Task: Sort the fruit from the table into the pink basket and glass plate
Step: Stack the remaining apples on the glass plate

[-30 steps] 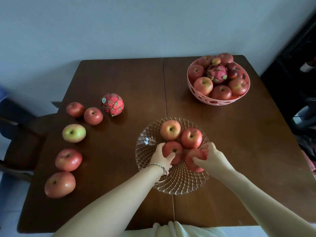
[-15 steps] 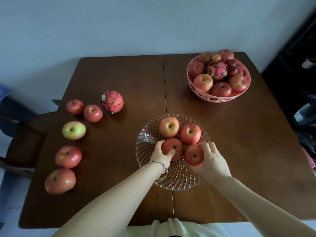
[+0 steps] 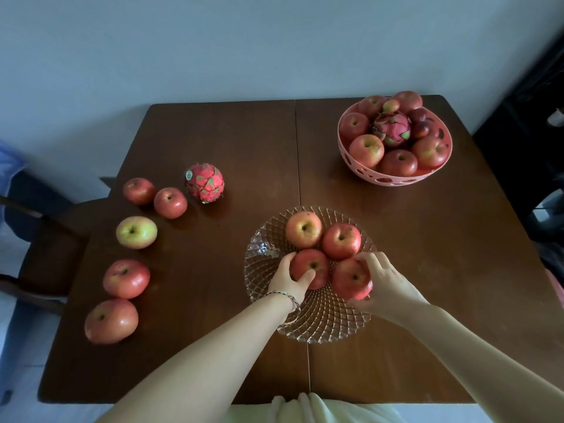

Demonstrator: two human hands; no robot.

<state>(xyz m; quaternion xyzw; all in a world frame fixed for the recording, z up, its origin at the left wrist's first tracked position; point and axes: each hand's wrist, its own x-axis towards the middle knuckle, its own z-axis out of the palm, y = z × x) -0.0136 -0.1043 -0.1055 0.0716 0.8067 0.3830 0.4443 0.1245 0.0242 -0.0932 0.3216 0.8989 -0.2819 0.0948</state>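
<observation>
The glass plate (image 3: 262, 254) sits at the table's near middle with several apples in it. My left hand (image 3: 290, 280) grips the near-left red apple (image 3: 311, 265) in the plate. My right hand (image 3: 384, 282) wraps the near-right red apple (image 3: 351, 277) beside it. Two more apples (image 3: 303, 228) rest at the plate's far side. The pink basket (image 3: 393, 178) stands at the far right, full of apples and a dragon fruit (image 3: 392, 129). On the table's left lie several loose apples (image 3: 136, 232) and a second dragon fruit (image 3: 204, 183).
The dark wooden table (image 3: 427, 239) has a seam down its middle. A chair (image 3: 45, 239) stands off the left edge. Dark furniture lies beyond the right edge. A wall runs behind the table.
My right hand has turned and settled its apple down into the plate beside the left one. My left hand stays on its apple. The camera view shifted slightly.
</observation>
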